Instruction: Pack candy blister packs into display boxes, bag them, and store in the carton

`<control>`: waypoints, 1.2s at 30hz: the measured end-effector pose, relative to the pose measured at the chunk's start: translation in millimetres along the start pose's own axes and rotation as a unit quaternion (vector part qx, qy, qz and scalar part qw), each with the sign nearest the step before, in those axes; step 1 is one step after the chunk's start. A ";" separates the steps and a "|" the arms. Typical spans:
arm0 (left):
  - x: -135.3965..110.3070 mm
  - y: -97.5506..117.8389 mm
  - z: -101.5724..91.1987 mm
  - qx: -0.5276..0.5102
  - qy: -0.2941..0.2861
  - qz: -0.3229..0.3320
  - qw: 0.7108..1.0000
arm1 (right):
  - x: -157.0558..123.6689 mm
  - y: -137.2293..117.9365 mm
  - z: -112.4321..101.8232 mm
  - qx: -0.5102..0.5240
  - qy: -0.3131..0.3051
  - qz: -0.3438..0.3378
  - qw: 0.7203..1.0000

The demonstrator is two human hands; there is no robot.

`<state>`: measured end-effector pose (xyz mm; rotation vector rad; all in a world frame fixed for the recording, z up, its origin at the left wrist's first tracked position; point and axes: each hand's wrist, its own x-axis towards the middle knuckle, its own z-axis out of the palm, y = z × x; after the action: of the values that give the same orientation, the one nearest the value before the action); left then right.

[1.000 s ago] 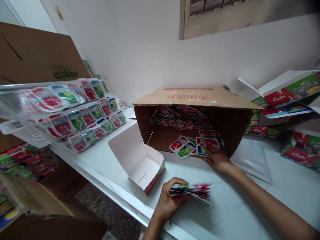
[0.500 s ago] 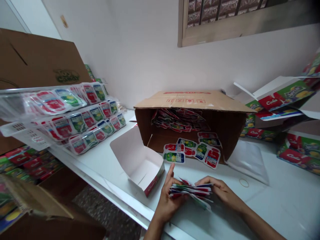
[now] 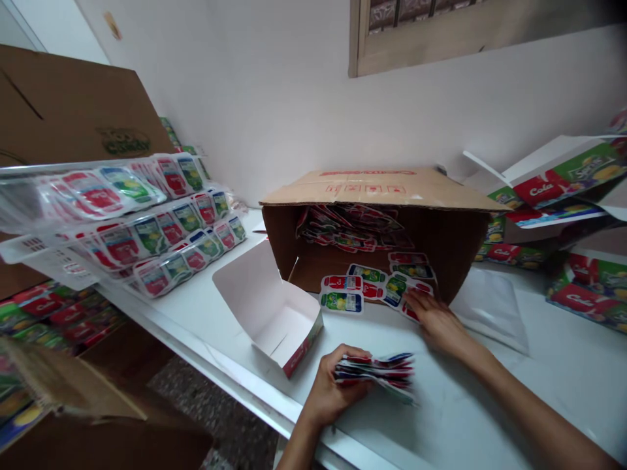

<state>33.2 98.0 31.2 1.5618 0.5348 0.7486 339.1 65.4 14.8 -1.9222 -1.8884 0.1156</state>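
My left hand (image 3: 330, 388) is closed around a thick stack of small printed packets (image 3: 379, 373), held just above the white table (image 3: 490, 405). My right hand (image 3: 435, 318) reaches forward with its fingers laid flat on a red packet (image 3: 411, 309) at the mouth of a brown cardboard box (image 3: 382, 196) lying on its side. Several loose packets (image 3: 353, 294) lie spread at that opening, and more are heaped deeper inside the box. An open white carton (image 3: 269, 320) sits to the left of the box.
Clear trays (image 3: 147, 222) filled with rows of packets are stacked at the left on the table's end. A large brown box (image 3: 63, 111) stands behind them. Printed display cartons (image 3: 563, 183) pile up at the right. A clear plastic sheet (image 3: 490, 307) lies beside the box.
My right hand has left the stack and gone forward again to the loose packets at the box mouth. The left hand still holds the stack in the same place.
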 end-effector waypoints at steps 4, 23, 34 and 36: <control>-1.8 -1.3 2.2 -0.012 -0.006 0.002 1.000 | 9.0 30.2 1.5 -0.168 -0.045 -0.034 0.984; -4.6 -6.6 6.7 -0.062 0.046 -0.019 0.997 | -16.4 -44.5 -23.6 0.345 -0.319 -0.091 0.878; -4.6 -7.5 5.8 -0.051 0.016 -0.016 0.998 | 96.4 -74.7 31.9 -0.069 -0.126 -0.262 0.954; -5.0 -7.2 5.9 -0.038 0.020 -0.010 0.999 | 92.4 -86.3 24.2 -0.055 -0.122 -0.277 0.951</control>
<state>34.7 91.4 23.2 1.4723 0.5439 0.7771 255.9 158.3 46.8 -1.4157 -2.5766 0.0764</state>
